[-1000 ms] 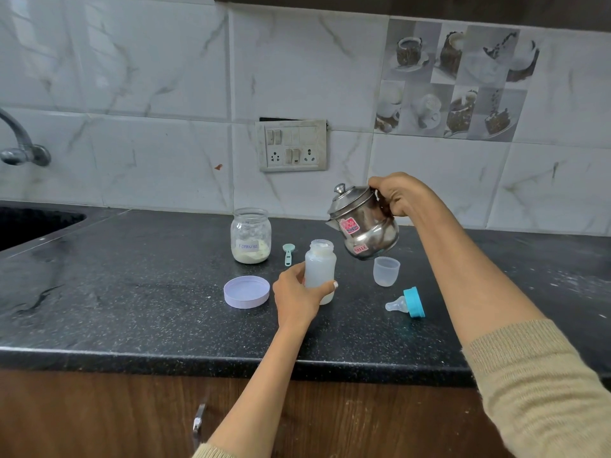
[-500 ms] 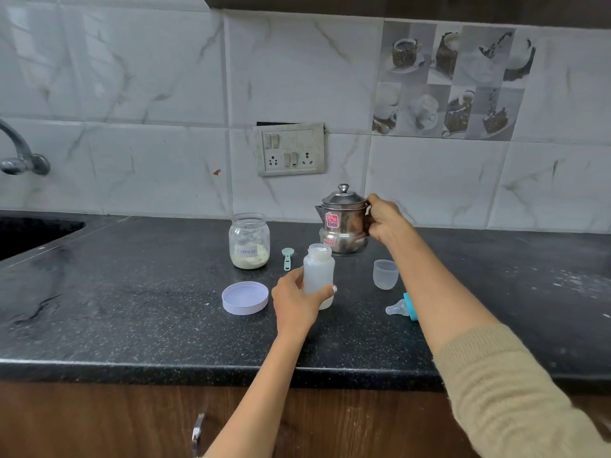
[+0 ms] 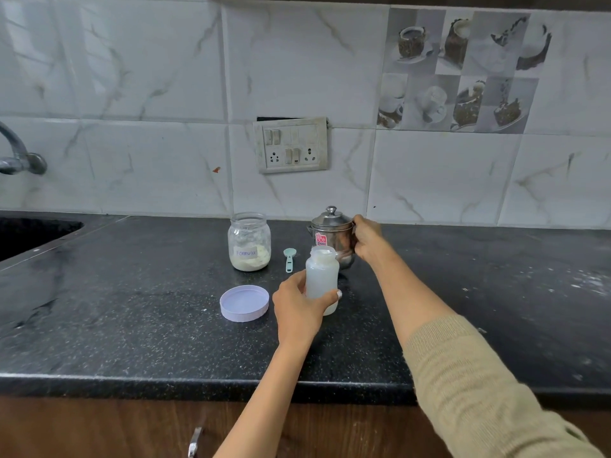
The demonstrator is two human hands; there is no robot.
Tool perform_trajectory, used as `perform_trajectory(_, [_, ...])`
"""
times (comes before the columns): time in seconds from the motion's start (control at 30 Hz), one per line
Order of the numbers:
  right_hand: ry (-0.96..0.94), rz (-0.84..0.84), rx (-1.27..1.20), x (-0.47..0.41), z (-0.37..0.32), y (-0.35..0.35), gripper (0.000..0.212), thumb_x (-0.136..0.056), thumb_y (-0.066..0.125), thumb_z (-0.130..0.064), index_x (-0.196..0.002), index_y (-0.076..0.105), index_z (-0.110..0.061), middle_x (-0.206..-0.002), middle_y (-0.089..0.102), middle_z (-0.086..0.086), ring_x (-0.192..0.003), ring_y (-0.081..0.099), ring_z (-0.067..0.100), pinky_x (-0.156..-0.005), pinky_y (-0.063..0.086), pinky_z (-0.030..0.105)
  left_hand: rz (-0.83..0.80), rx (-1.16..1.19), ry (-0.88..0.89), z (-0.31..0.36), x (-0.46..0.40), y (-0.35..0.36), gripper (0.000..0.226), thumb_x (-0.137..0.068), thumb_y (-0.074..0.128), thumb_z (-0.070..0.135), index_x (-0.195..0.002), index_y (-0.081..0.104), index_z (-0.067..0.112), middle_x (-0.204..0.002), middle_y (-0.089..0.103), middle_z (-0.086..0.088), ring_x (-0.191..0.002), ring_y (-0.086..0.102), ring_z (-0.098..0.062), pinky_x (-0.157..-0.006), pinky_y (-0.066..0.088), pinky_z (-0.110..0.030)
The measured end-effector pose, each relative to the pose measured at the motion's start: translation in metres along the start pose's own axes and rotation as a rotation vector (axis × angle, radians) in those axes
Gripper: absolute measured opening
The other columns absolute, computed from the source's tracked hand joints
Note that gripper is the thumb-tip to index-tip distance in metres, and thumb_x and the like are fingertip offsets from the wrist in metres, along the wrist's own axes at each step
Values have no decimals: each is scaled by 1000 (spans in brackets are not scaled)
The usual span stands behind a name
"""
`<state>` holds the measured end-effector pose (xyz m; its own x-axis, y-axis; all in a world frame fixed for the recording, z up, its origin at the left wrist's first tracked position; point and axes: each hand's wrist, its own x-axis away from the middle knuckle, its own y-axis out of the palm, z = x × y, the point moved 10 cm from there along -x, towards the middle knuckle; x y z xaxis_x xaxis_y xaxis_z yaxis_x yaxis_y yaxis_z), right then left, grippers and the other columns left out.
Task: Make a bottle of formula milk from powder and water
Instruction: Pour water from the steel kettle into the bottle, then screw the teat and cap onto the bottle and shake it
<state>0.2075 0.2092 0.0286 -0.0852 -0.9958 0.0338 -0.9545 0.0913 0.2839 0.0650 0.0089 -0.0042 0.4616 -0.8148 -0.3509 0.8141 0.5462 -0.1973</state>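
Soft even light, sharp ctr, edges warped

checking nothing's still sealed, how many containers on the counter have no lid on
2: the formula jar near the back wall, and the bottle held by the left hand. The right arm may hide others.

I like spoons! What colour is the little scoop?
Pale mint green scoop, seen in the head view.

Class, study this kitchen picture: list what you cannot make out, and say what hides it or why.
- Kettle handle, head view: covered by the right hand.
- Kettle base: behind the bottle.
- Bottle's lower side: wrapped by the left hand.
- Red kettle sticker: print too small to read.
- Tap: cut off by the left edge.
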Motion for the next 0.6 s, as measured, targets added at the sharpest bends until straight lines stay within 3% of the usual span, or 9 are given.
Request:
perform_trajectory(0.2, [10, -14, 2, -7, 15, 1, 30, -95, 42, -7, -66, 49, -11, -67, 52, 6, -62, 48, 17, -67, 46, 33, 3, 0, -9, -1, -1, 1, 63, -61, 86, 28, -118, 65, 14, -111, 69, 0, -102, 63, -16, -87, 53, -37])
perform_trajectory(0.47, [12, -26, 18, -8, 20, 2, 30, -97, 41, -9, -71, 55, -10, -73, 59, 6, -69, 54, 17, -76, 47, 36, -1, 33, -11, -1, 0, 0, 60, -61, 86, 24, -117, 65, 14, -110, 69, 1, -99, 63, -13, -81, 49, -26])
perform_trajectory(0.6, [11, -8, 13, -6, 21, -1, 30, -98, 41, -10, -70, 54, -11, -72, 58, 5, -67, 52, 17, -65, 46, 32, -2, 24, -8, -1, -1, 1, 63, -61, 86, 26, -119, 64, 14, -113, 69, 0, -101, 62, -14, -83, 49, -26])
